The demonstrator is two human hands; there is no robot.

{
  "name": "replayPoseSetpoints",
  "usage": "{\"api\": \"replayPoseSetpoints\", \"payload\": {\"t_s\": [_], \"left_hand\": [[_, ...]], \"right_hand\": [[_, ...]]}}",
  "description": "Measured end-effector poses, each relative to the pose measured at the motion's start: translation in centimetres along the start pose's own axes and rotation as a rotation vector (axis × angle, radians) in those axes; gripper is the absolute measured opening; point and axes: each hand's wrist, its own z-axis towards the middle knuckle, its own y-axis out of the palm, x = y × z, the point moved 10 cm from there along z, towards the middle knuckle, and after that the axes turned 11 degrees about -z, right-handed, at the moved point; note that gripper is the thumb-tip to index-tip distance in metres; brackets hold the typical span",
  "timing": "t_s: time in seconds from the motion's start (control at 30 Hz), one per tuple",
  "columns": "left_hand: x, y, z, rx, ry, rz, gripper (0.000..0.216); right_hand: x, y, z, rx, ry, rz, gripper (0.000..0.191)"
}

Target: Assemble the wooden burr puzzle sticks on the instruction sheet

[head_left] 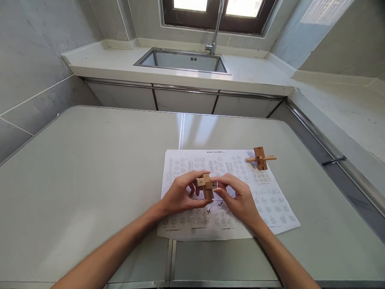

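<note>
Between my two hands, above a printed sheet [186, 160], is a small wooden burr puzzle [207, 184] of interlocking blocks, with a "2" marked on one piece. My left hand [183, 192] grips it from the left, thumb at its lower edge and index finger along the top. From the right, my right hand [236, 196] has its index finger and thumb closed at the numbered block's end. A second wooden puzzle [260, 158], cross-shaped with a rod through it, lies on the sheet's upper right corner. Rows of small diagrams cover the sheet, partly hidden by my hands.
The sheet lies on a pale folding table [105, 172] with a metal seam down its middle. Beyond it stands a counter [105, 62] with a steel sink [180, 60] and a faucet [215, 32] below a window. Another counter [345, 108] runs along the right.
</note>
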Motion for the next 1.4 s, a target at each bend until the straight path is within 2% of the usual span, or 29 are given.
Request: {"api": "replayPoseSetpoints", "payload": {"t_s": [0.13, 0.27, 0.37, 0.53, 0.67, 0.73, 0.8, 0.9, 1.0, 1.13, 1.4], "left_hand": [[0.1, -0.1, 0.0, -0.006, -0.038, -0.122, 0.066], [0.1, 0.5, 0.0, -0.071, -0.055, -0.214, 0.065], [0.1, 0.5, 0.0, -0.082, -0.031, -0.174, 0.065], [0.8, 0.4, -0.1, -0.071, 0.09, -0.068, 0.069], [0.5, 0.4, -0.2, -0.083, 0.092, -0.055, 0.073], [0.1, 0.3, -0.2, -0.074, 0.058, -0.084, 0.079], [-0.3, -0.1, -0.1, -0.039, 0.027, -0.117, 0.081], [-0.5, -0.7, 0.0, 0.031, -0.01, -0.135, 0.075], [-0.9, -1.0, 0.0, 0.059, -0.059, -0.12, 0.064], [-1.1, -0.9, 0.0, 0.048, -0.089, -0.076, 0.049], [-1.0, -0.8, 0.1, 0.037, -0.102, -0.014, 0.035]], "right_hand": [[1.4, 0.6, -0.1, -0.026, 0.121, 0.06, 0.03], [1.3, 1.7, -0.1, -0.097, 0.116, 0.05, 0.028], [1.2, 2.5, -0.2, -0.179, 0.142, 0.117, 0.035], [1.7, 4.0, -0.6, -0.346, 0.254, 0.336, 0.048], [2.6, 4.6, -0.9, -0.368, 0.354, 0.479, 0.05], [3.3, 4.8, -1.0, -0.328, 0.429, 0.572, 0.051], [4.5, 4.6, -1.0, -0.232, 0.533, 0.713, 0.052], [6.3, 4.0, -1.0, -0.056, 0.696, 0.985, 0.04], [7.7, 3.5, -0.9, 0.068, 0.795, 1.226, 0.035], [9.0, 2.8, -0.6, 0.143, 0.843, 1.433, 0.028], [10.7, 0.7, -0.3, 0.251, 0.809, 1.584, 0.013]]}}
